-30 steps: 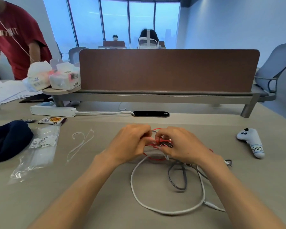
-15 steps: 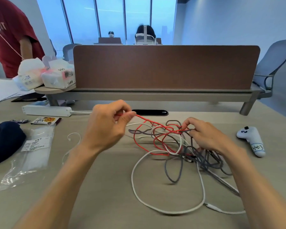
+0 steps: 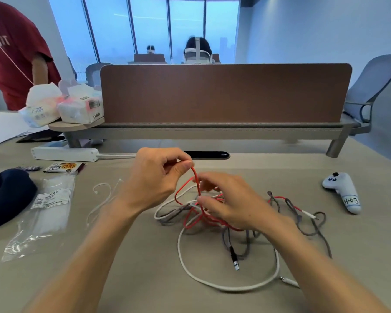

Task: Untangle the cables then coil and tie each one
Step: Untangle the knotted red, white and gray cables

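Three cables form one tangle mid-bench. Left of the tangle, cable ties lie loose, handy for tying. Left hand pinches a red cable loop, raised above the tangle — likely to draw it free. Right hand curls over the tangle, pinning strands. White cable loops toward the near edge; grey cable trails right — open bench before the controller.

Ahead: cable tangle — right: controller.
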`<control>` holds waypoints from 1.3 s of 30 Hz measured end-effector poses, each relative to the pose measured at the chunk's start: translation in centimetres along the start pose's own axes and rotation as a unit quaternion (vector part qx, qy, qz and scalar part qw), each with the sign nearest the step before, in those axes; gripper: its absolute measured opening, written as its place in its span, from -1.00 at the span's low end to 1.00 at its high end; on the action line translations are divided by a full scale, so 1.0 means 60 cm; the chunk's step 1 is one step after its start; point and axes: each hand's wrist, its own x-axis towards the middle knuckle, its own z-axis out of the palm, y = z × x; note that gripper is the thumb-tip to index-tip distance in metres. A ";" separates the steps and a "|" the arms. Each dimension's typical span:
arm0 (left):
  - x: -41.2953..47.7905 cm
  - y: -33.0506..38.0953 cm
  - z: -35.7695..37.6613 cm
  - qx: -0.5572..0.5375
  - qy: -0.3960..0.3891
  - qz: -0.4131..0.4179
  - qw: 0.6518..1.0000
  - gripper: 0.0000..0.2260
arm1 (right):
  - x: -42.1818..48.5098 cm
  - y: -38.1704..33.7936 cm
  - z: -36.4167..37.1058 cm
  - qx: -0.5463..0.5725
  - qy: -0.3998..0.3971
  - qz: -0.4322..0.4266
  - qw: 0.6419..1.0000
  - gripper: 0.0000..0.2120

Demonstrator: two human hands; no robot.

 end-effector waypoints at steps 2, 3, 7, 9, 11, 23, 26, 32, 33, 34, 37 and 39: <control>0.001 0.000 -0.006 0.013 0.018 0.005 1.000 -0.88 | 0.001 0.013 0.011 0.013 -0.030 -0.005 0.999 -0.90; 0.001 -0.002 -0.010 0.018 0.028 0.003 0.999 -0.87 | -0.001 0.020 0.013 0.017 -0.048 -0.007 0.999 -0.90; 0.002 -0.016 -0.018 0.038 0.041 -0.013 0.998 -0.86 | -0.011 0.042 0.016 0.032 -0.111 0.011 0.993 -0.72; 0.000 -0.024 -0.016 0.073 0.037 -0.025 0.996 -0.85 | -0.010 0.049 0.012 0.018 -0.141 0.030 0.989 -0.66; 0.000 -0.032 -0.017 0.103 0.033 -0.046 0.993 -0.83 | -0.007 0.051 -0.003 0.000 -0.160 0.052 0.986 -0.63; -0.001 -0.027 -0.030 0.248 -0.125 -0.171 0.945 -0.84 | -0.011 0.051 -0.029 -0.094 -0.136 0.053 0.985 -0.59; -0.007 -0.005 0.001 0.134 -0.204 -0.117 0.963 -0.81 | -0.008 0.041 -0.026 -0.100 -0.143 0.042 0.984 -0.62; -0.028 0.006 0.070 0.130 -0.261 -0.042 0.956 -0.76 | -0.008 0.040 -0.025 -0.102 -0.135 0.027 0.985 -0.70; -0.027 0.006 0.072 0.119 -0.241 -0.037 0.963 -0.77 | -0.009 0.040 -0.025 -0.106 -0.130 0.029 0.986 -0.71; -0.025 0.007 0.071 0.111 -0.224 -0.033 0.968 -0.74 | -0.010 0.042 -0.026 -0.112 -0.124 0.035 0.985 -0.73; -0.016 0.004 0.050 0.112 -0.169 -0.033 0.979 -0.67 | -0.014 0.057 -0.035 -0.135 -0.117 0.065 0.982 -0.81; -0.008 0.003 0.028 0.115 -0.148 -0.060 0.980 -0.69 | -0.015 0.074 -0.042 -0.124 -0.105 0.081 0.983 -0.82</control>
